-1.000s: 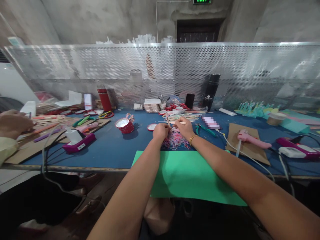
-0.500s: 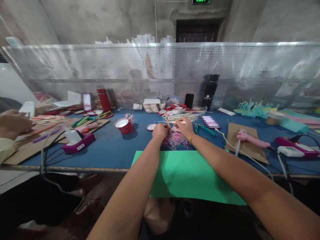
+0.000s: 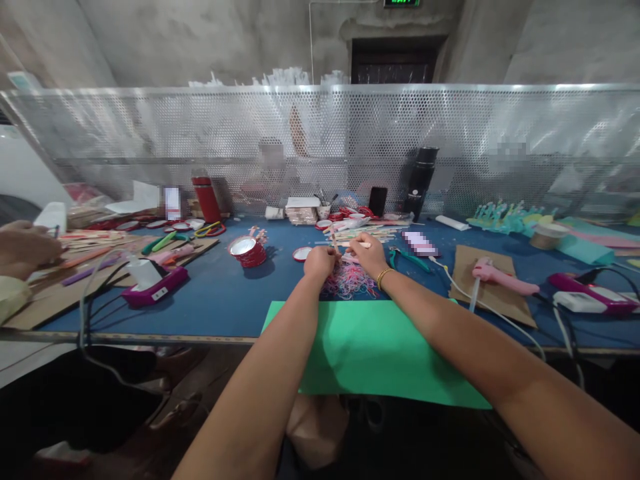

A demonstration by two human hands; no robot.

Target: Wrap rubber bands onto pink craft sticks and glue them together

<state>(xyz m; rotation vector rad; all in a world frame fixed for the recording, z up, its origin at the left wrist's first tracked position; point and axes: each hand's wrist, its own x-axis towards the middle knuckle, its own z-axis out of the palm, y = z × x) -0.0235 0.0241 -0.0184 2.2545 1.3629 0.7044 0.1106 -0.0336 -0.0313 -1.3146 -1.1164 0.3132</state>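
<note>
My left hand (image 3: 320,263) is closed, pinching a thin brownish stick (image 3: 334,237) that stands up from its fingertips. Just to its right, my right hand (image 3: 370,256) is closed too, on a pale stick (image 3: 365,245) partly hidden by the fingers. Both hands are above a loose heap of pink, purple and blue strings (image 3: 350,280), close together at the fingertips. A sheet of green foam or paper (image 3: 390,353) hangs over the table's front edge below my forearms. A red-rimmed round lid (image 3: 302,254) lies left of my left hand.
Red tins (image 3: 253,255) stand at left; flat sticks (image 3: 365,232) lie behind the hands. Green-handled pliers (image 3: 410,261), a phone (image 3: 421,243) and a pink glue gun (image 3: 505,277) on cardboard are at right. Purple power strips (image 3: 157,285) trail cords. A co-worker's hand (image 3: 27,250) is far left.
My hands keep nearly the same pose over the strings. The co-worker's hand at far left has shifted slightly; the whole view has moved a little.
</note>
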